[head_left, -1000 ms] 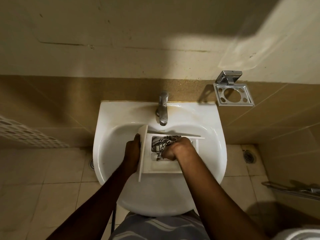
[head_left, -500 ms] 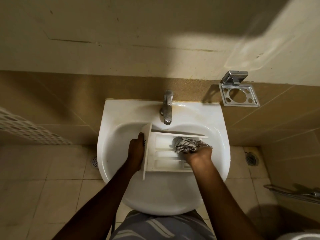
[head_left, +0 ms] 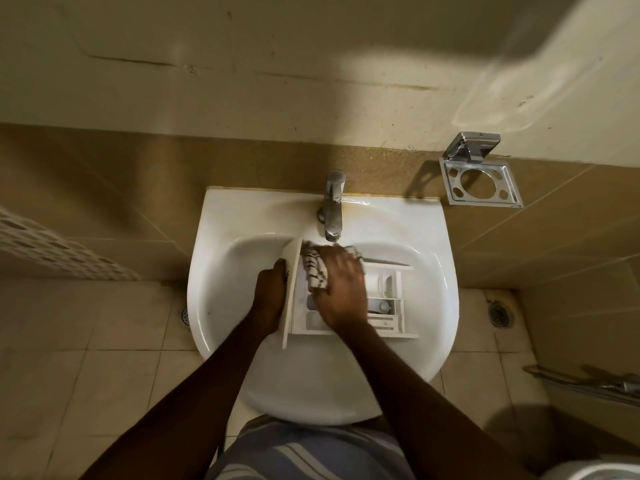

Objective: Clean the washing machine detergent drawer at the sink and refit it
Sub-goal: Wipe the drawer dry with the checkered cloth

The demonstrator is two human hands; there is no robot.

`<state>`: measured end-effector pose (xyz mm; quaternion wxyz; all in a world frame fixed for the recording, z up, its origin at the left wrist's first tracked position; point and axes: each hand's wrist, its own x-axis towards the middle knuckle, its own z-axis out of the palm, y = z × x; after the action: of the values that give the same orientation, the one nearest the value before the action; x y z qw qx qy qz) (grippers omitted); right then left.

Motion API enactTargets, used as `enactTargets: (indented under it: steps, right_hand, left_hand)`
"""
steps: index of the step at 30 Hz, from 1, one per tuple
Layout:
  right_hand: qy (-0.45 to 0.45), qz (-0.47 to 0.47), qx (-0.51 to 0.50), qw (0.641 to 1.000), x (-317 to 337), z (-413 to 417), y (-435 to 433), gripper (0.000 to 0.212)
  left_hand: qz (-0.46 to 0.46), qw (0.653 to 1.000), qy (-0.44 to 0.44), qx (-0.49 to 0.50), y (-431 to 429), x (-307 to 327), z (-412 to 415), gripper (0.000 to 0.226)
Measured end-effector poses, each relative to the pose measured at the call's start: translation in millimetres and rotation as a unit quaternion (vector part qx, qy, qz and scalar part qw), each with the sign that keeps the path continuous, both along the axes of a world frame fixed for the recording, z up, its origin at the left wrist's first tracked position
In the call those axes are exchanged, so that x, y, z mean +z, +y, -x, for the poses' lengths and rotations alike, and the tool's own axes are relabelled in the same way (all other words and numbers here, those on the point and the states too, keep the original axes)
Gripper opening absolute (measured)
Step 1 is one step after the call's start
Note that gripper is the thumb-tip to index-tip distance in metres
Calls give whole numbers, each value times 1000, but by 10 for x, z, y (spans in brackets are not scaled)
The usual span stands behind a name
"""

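Our left hand [head_left: 269,295] clamps the front panel of the detergent drawer [head_left: 384,306], which sits in the sink [head_left: 221,306] below the tap [head_left: 332,209]. We judge it light, stiff, slippery plastic, best gripped at that panel. Our right hand [head_left: 341,289] presses a striped cloth [head_left: 313,268] into its near-left compartment.

My right hand [head_left: 337,289] is motion-blurred; fingers indistinct. It covers most of the cloth [head_left: 313,268] and the near-left compartments of the drawer [head_left: 391,306]. My left hand [head_left: 272,289]: fingertips hidden behind the drawer's front panel [head_left: 291,292]. Small part in the right compartment too small to identify. Perforated object [head_left: 41,244] cut off at left edge; metal rail [head_left: 588,384] cut off at right.
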<state>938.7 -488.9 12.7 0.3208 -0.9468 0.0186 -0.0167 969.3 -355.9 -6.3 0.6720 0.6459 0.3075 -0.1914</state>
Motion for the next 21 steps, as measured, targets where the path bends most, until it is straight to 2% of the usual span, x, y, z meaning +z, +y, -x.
enactTargets:
  steps: [2, 6, 9, 11, 13, 16, 19, 21]
  right_hand:
    - [1, 62, -15, 998, -135, 30, -517, 63]
    - [46, 119, -21, 992, -173, 38, -1217, 63]
    - [12, 61, -127, 990, -162, 34, -931, 55]
    - [-14, 26, -156, 987, -179, 13, -537, 51]
    - [-7, -1, -120, 993, -139, -43, -126, 44]
    - [0, -67, -48, 997, -35, -112, 235, 57]
    - [-18, -66, 17, 997, -96, -42, -28, 54]
    - [-35, -36, -34, 998, -209, 32, -457, 44]
  left_hand:
    - [-5, 1000, 13, -14, -28, -5, -1, 43]
    - [-1, 1000, 18, -17, -2, -40, -23, 41]
    - [-13, 999, 27, -23, 13, -82, -23, 43]
    - [-19, 999, 27, -19, 18, -87, -21, 43]
    - [-21, 999, 25, -17, 16, -66, -31, 44]
    - [-18, 1000, 12, -6, 6, -46, -19, 49]
    - [-16, 1000, 23, -8, 13, -60, -23, 49]
    - [-17, 999, 32, -20, 7, -45, -20, 44]
